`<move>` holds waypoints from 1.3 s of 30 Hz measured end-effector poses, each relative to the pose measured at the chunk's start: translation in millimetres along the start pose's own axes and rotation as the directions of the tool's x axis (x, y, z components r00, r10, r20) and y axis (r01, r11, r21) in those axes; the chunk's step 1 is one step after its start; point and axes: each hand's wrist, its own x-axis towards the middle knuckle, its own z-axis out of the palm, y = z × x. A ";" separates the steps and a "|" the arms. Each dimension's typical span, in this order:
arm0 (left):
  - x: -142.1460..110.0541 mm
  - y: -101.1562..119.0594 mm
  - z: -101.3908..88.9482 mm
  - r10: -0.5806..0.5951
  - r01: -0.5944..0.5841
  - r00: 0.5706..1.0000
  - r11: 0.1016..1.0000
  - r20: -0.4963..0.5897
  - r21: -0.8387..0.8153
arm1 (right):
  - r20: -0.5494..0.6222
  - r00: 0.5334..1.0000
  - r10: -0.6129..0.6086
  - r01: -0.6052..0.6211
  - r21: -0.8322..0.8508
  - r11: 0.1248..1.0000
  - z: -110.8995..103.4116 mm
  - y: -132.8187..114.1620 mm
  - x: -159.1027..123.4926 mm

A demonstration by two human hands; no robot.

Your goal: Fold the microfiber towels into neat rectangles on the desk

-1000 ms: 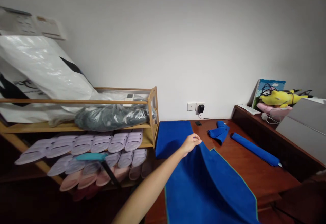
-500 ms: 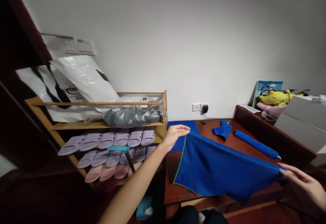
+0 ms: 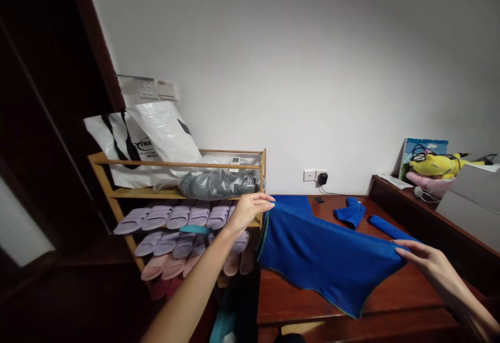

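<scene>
A blue towel (image 3: pixel 324 254) with green edging hangs stretched between my two hands above the wooden table (image 3: pixel 289 301). My left hand (image 3: pixel 250 210) pinches its upper left corner, and my right hand (image 3: pixel 424 259) pinches the upper right corner. The cloth sags a little along its top edge, and its lower edge hangs loose. Behind it, another blue cloth (image 3: pixel 295 205) lies flat, partly hidden. A folded blue cloth (image 3: pixel 349 213) and a rolled blue cloth (image 3: pixel 392 227) rest farther back on the right, the roll partly behind my right hand.
To the left stands a wooden shoe rack (image 3: pixel 113 213) with several lilac slippers (image 3: pixel 156 217) and white bags (image 3: pixel 166 129) on top. A black plug (image 3: pixel 322 178) sits in the wall socket. At right, a raised ledge holds a yellow plush toy (image 3: pixel 435 165) and white boxes (image 3: pixel 472 207).
My view has turned left. In the picture, both hands and the stretched towel have shifted left, with the right hand a little higher. Both hands still hold the towel's corners.
</scene>
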 end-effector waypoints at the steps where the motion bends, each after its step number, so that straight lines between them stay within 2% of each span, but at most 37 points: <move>1: -1.4 1.0 -2.5 0.000 0.000 1.000 1.000 -0.007 0.013 | 0.103 0.995 0.015 -0.017 0.020 1.000 1.7 -0.4 3.3; 3: -3.1 2.8 -6.0 0.000 0.001 1.000 1.000 -0.023 0.027 | 0.285 0.958 0.012 -0.025 0.044 0.999 6.8 0.7 9.1; 5: -3.6 4.1 -7.8 0.001 0.000 1.000 0.999 -0.031 0.032 | 0.397 0.917 -0.037 0.025 0.037 0.999 13.5 2.4 12.7; 7: -3.5 4.5 -8.9 -0.003 0.005 0.999 0.999 -0.032 0.035 | 0.490 0.868 -0.076 0.080 0.013 0.997 19.7 2.9 13.9; 9: -3.4 3.9 -10.7 -0.014 0.015 0.999 0.999 -0.032 0.033 | 0.525 0.847 -0.084 0.121 -0.037 0.992 22.1 1.8 13.9; 15: -5.7 1.3 -24.3 -0.024 0.026 0.997 0.999 -0.074 0.030 | 0.366 0.912 -0.185 0.251 -0.143 0.957 0.7 -2.6 13.2; 18: -9.1 1.5 -28.5 -0.040 0.042 0.998 0.998 -0.044 0.044 | 0.280 0.930 -0.240 0.297 -0.181 0.938 -11.2 -1.1 13.0; 22: -14.0 2.7 -26.9 -0.068 0.068 0.998 0.996 -0.007 0.056 | 0.197 0.960 -0.197 0.235 -0.193 0.952 -14.1 1.3 13.9; 28: -18.4 1.8 -24.0 -0.075 0.075 0.997 0.994 -0.001 0.079 | 0.111 0.993 -0.032 0.039 -0.061 0.997 -12.3 -3.1 16.3; 30: -19.3 2.0 -23.9 -0.073 0.074 0.997 0.993 -0.012 0.092 | 0.090 0.996 -0.006 0.011 -0.047 0.999 -13.2 -3.5 17.1; 39: -25.9 6.1 -26.0 -0.087 0.091 0.996 0.988 -0.038 0.121 | 0.107 0.989 -0.098 0.112 -0.135 0.984 -18.4 -3.5 19.3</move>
